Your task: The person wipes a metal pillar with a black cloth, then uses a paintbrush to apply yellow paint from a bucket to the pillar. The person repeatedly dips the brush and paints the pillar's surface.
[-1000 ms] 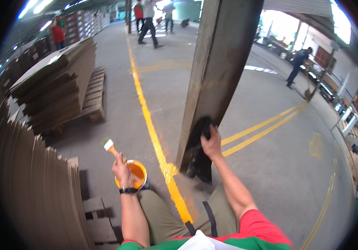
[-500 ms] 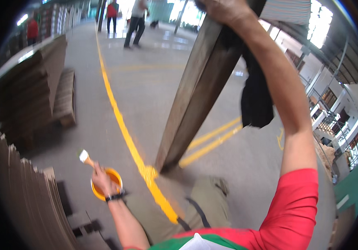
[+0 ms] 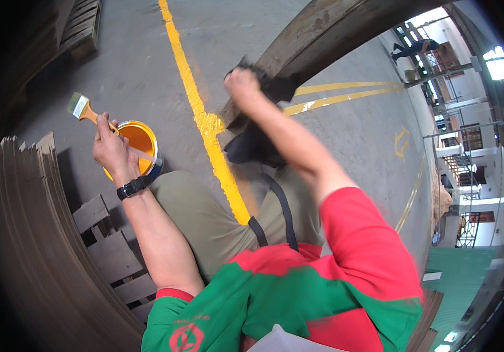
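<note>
Wiping step: right hand (image 3: 241,79) fingers clenched on black cloth (image 3: 263,88) against rusty brown steel column (image 3: 322,29). Left of column, left hand (image 3: 111,149) fingers wrapped around wooden-handled paintbrush (image 3: 82,107) over round orange paint can (image 3: 137,141). Next move probably requires loading the brush.

Your paintbrush (image 3: 82,108), wooden handle, bristles up and away from you, above your open orange paint can (image 3: 137,144) on the grey floor, your black rag (image 3: 263,88) bunched against the leaning rusty steel column (image 3: 322,29).
</note>
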A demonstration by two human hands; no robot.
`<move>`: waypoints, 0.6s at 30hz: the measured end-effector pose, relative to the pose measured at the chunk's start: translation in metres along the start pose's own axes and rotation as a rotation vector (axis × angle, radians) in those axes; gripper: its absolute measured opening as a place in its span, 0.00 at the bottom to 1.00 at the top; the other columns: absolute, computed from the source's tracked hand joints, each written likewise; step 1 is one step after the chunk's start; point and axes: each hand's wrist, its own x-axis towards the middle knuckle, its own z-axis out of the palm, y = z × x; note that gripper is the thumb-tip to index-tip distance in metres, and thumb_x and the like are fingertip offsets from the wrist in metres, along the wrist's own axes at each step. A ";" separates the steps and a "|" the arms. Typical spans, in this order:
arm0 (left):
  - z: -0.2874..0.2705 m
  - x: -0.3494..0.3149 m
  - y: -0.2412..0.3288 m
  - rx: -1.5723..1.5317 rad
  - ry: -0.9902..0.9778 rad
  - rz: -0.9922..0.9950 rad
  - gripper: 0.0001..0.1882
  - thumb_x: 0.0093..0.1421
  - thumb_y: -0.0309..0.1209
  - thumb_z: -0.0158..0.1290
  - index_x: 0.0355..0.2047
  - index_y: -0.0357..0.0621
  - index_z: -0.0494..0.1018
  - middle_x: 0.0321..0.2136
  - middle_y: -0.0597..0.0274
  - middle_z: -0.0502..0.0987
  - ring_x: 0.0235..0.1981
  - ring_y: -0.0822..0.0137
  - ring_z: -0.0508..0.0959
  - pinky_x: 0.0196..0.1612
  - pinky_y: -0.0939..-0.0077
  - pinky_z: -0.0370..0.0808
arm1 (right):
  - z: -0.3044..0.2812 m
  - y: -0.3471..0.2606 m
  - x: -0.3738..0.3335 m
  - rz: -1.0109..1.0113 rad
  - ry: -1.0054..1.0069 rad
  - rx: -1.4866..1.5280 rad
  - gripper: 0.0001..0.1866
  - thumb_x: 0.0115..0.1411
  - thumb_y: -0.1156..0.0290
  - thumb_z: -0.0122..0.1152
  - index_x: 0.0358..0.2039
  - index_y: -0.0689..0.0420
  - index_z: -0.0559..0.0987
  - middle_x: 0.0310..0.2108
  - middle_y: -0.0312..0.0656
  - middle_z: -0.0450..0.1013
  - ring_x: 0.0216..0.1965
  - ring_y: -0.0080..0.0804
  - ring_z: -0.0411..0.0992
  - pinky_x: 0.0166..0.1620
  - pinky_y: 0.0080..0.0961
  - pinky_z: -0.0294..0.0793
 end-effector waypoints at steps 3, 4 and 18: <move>-0.002 -0.005 0.003 -0.013 -0.024 0.045 0.17 0.69 0.42 0.56 0.45 0.39 0.81 0.28 0.68 0.77 0.18 0.84 0.64 0.19 0.86 0.60 | 0.075 -0.062 -0.011 -0.136 -0.185 0.351 0.16 0.57 0.71 0.61 0.46 0.48 0.85 0.43 0.42 0.81 0.46 0.37 0.80 0.43 0.35 0.82; -0.003 -0.006 0.002 -0.015 -0.028 0.073 0.18 0.69 0.42 0.56 0.46 0.39 0.81 0.29 0.67 0.76 0.18 0.83 0.64 0.19 0.86 0.60 | 0.092 -0.071 -0.021 -0.189 -0.211 0.523 0.18 0.56 0.72 0.60 0.48 0.47 0.84 0.44 0.42 0.81 0.47 0.39 0.80 0.44 0.36 0.81; 0.001 -0.006 0.005 0.018 0.006 0.109 0.16 0.69 0.40 0.56 0.45 0.38 0.80 0.29 0.64 0.77 0.16 0.82 0.63 0.18 0.85 0.59 | -0.119 0.120 -0.076 0.248 0.446 0.266 0.09 0.59 0.74 0.58 0.39 0.52 0.83 0.45 0.44 0.80 0.40 0.41 0.82 0.38 0.36 0.83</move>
